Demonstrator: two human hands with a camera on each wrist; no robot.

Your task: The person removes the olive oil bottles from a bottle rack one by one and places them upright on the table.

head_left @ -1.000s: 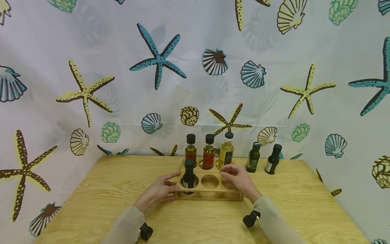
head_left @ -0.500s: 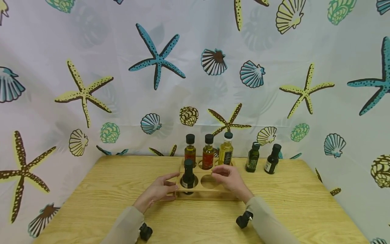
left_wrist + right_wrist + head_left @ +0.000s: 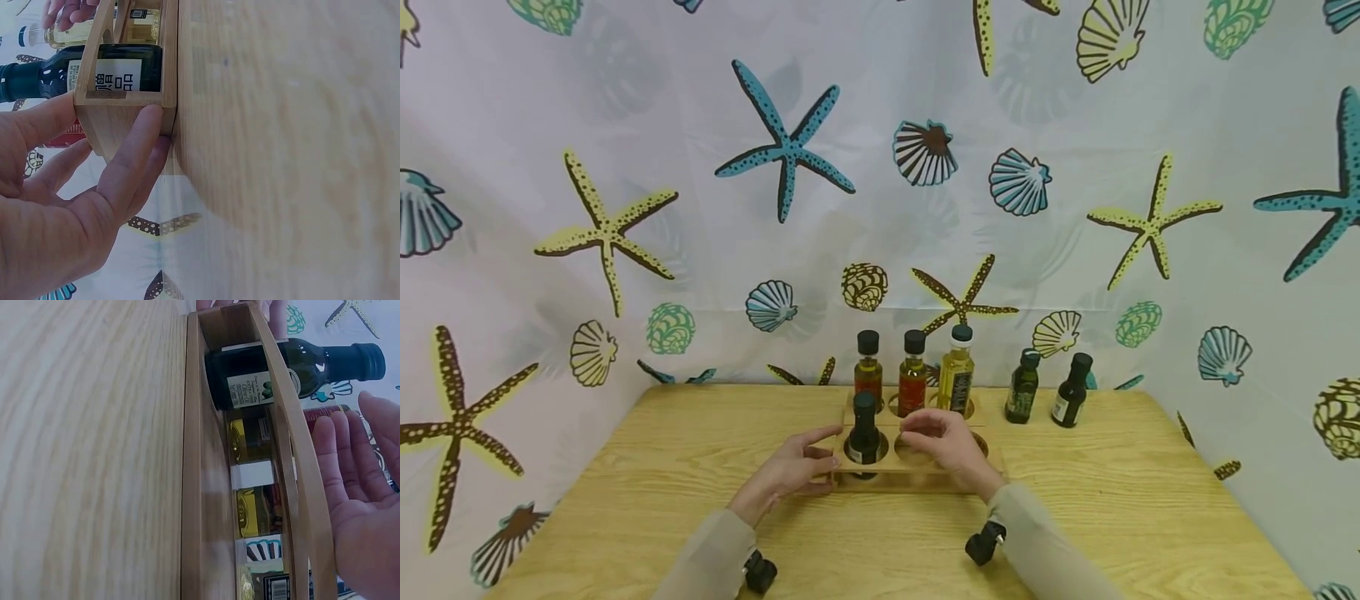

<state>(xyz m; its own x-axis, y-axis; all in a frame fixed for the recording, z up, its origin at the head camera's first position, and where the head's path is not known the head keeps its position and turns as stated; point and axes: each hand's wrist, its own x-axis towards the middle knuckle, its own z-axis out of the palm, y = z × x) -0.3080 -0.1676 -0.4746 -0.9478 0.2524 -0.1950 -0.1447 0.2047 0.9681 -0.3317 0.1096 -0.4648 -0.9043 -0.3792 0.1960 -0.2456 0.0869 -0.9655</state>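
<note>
In the head view, a two-tier wooden bottle rack stands on the table. My left hand rests its spread fingers against the rack's left end, thumb at the upper front corner. A dark olive oil bottle fills the front left hole, its pale label showing in the right wrist view. My right hand hovers over the front row beside that bottle, fingers loosely bent and holding nothing. Behind, the rear tier carries two red-labelled oil bottles and a taller yellow oil bottle.
Right of the rack, a dark green bottle and a dark bottle with a white label stand on the wooden table. A white cloth printed with starfish and shells hangs behind the table and along both sides.
My right hand has moved left along the front row, from over the right hole to over the middle one. My left hand has stayed at the rack's end.
</note>
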